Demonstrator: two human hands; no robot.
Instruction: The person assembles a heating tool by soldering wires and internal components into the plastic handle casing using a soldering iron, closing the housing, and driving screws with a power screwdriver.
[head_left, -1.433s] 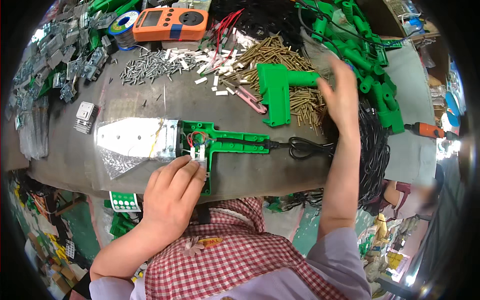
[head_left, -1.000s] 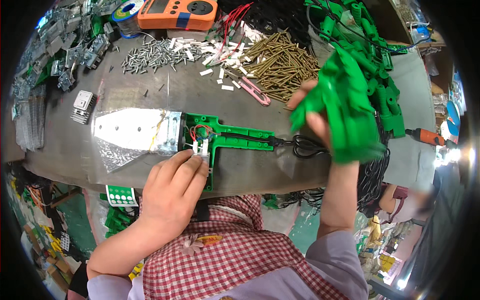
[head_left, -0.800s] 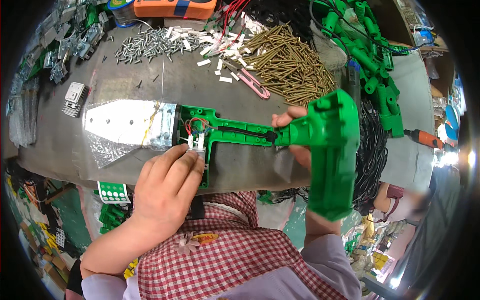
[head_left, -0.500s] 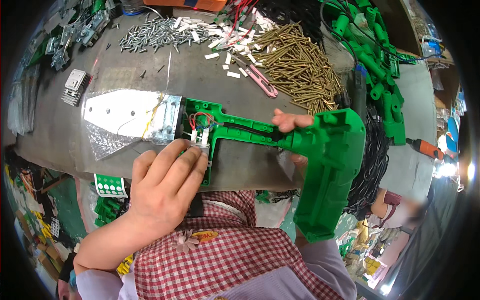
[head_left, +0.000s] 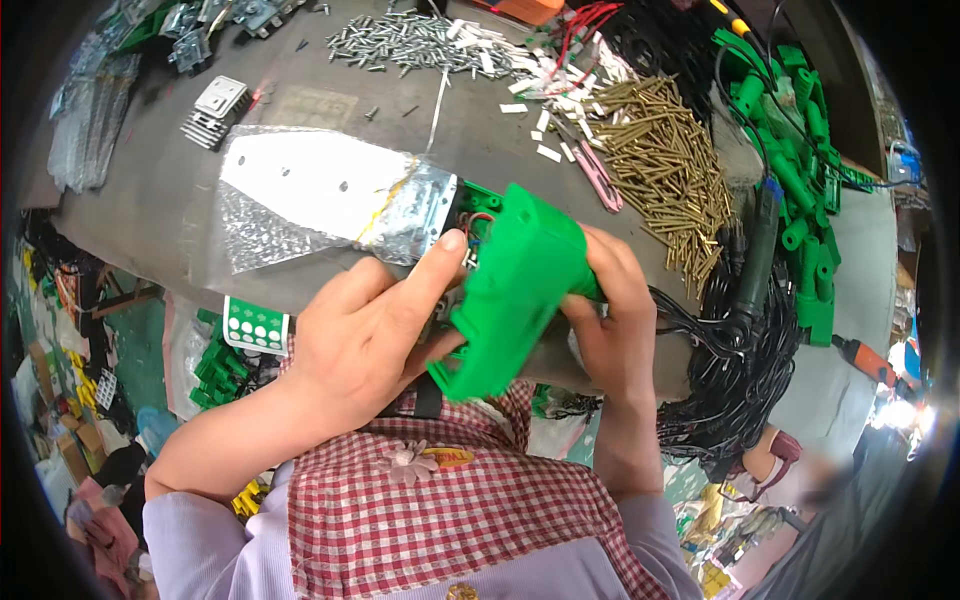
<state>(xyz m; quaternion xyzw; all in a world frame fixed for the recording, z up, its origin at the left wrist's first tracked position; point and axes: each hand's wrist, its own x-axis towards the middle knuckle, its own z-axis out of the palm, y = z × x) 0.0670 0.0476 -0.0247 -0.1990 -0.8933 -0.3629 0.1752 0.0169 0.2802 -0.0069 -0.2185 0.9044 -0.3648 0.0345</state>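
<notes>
A green plastic housing cover [head_left: 525, 285] is tilted over the wired end of a matching green housing half [head_left: 482, 196], mostly hidden beneath it. My right hand [head_left: 622, 325] wraps its fingers and thumb around the cover's right end. My left hand [head_left: 350, 330] has its index finger stretched to the wires [head_left: 478, 222] at the housing's left end, its thumb partly behind the cover's near edge. From that end a flat white plate [head_left: 300, 180] in clear bubble wrap extends left, with a metal bracket [head_left: 436, 205] at the joint.
Silver screws [head_left: 410, 42], white sleeves [head_left: 547, 153], pink-handled snips [head_left: 600, 180] and long brass screws [head_left: 660, 150] lie at the back. Black cables [head_left: 745, 380] and green parts [head_left: 800, 200] are at the right. A finned metal block [head_left: 215, 110] stands left; a green sticker sheet [head_left: 257, 327] hangs at the near edge.
My right hand has brought the cover leftward and turned it over the wired half. My left index finger has straightened toward the wires. The view has shifted, so the bench appears farther right.
</notes>
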